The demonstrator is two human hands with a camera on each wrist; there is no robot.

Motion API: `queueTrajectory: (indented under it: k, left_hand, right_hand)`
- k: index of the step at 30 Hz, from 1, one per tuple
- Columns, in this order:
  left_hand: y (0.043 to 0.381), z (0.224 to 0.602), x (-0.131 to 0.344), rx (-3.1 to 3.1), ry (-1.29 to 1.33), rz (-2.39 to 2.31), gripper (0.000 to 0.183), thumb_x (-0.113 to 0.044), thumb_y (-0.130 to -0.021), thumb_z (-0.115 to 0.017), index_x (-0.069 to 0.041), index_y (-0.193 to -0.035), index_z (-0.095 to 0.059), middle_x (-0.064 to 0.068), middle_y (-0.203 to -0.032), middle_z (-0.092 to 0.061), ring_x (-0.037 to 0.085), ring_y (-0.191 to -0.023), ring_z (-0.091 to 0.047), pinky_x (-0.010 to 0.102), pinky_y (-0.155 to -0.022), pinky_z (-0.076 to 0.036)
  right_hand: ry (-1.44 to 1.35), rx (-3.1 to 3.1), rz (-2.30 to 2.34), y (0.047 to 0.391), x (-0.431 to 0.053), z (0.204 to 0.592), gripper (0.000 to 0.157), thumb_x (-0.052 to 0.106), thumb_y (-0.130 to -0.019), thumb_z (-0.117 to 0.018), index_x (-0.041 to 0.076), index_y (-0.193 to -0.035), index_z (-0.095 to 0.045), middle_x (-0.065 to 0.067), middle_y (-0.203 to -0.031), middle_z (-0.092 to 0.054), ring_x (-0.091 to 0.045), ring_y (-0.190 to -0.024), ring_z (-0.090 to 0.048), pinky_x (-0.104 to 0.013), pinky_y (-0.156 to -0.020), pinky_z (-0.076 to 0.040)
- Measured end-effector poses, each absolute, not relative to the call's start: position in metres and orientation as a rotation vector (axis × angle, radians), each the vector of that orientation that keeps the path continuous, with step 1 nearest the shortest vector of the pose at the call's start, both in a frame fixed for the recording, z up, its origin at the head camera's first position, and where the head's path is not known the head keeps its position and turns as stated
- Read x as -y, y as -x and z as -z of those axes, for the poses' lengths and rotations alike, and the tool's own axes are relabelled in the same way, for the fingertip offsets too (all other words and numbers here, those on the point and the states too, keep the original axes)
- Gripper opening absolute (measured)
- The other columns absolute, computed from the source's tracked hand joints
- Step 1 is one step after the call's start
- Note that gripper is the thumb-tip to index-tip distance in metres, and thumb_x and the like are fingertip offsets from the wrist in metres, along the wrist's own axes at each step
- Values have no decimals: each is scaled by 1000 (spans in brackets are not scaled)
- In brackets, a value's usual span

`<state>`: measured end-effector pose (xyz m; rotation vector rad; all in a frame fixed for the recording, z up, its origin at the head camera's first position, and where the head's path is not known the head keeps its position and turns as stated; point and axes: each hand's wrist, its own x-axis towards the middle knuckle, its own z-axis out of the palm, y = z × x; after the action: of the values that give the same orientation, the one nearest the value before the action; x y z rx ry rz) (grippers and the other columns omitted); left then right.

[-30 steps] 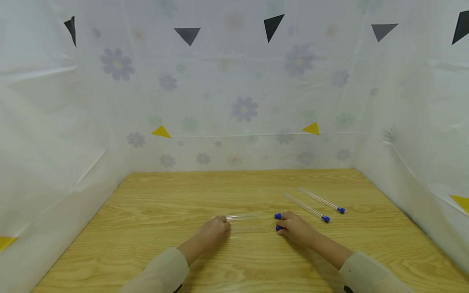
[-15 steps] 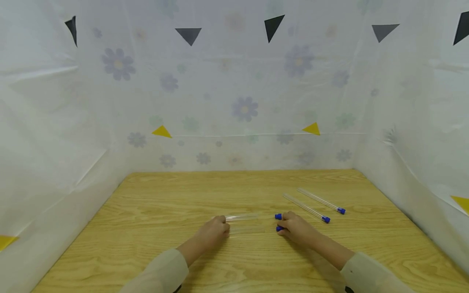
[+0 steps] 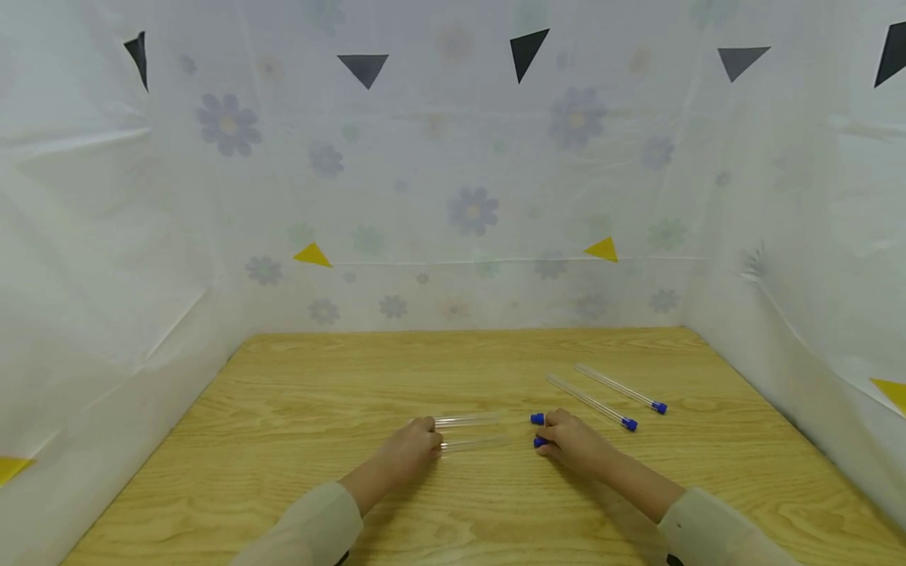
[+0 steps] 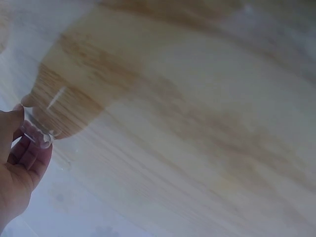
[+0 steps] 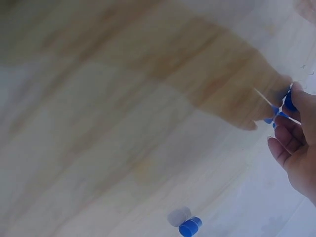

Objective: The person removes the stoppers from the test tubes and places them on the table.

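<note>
Clear tube (image 4: 39, 133) in left grip (image 3: 410, 451), blue cap (image 3: 540, 443) in right grip (image 3: 576, 443)

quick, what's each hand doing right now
Left hand: closed, holding a clear tube.
Right hand: closed, pinching a blue cap.

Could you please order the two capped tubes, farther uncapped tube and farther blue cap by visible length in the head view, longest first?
1. Farther capped tube and nearer capped tube: too alike to rank.
2. Farther uncapped tube, visible part.
3. Farther blue cap.
</note>
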<state>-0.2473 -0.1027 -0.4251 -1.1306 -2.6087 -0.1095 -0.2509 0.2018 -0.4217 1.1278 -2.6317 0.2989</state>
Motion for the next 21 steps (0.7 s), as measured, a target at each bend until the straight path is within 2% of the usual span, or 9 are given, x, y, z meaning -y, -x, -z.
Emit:
queueTrajectory:
  k: [10, 21]
  left_hand:
    - [245, 422, 105, 2654, 1138, 147, 9, -12, -84, -66, -4, -87, -68, 2, -78, -51, 11, -69, -50, 17, -59, -46]
    - [244, 419, 106, 2637, 1169, 144, 8, -11, -84, -65, -4, -86, -68, 1, -77, -51, 9, -67, -50, 16, -58, -44]
  right_hand:
    - [-1126, 2620, -284, 251, -202, 423, 10, 9, -80, -70, 2, -87, -69, 2, -76, -51, -6, -70, -42, -16, -57, -40]
    - [-1137, 2635, -296, 250, -202, 419, 8, 9, -81, -69, 3, -87, -68, 3, -75, -48, -5, -70, -38, -16, -57, -36]
